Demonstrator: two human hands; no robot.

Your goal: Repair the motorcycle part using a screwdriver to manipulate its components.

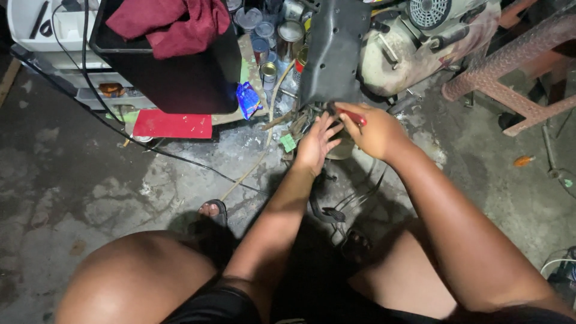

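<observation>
The red-handled tool (351,115) sits low against the upright dark grey metal panel (333,48), pinched in the curled fingers of the right hand (375,129). The left hand (316,143), fingers loosely spread, touches the panel's base. Behind, several open metal tins (270,42) cluster; their contents cannot be told. A crumpled maroon cloth (174,21) lies in the black box (192,78).

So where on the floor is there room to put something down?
Bare concrete floor lies left of the black cable, below the red board. Another patch is right of the right hand. Around the tins and both hands it's crowded.
</observation>
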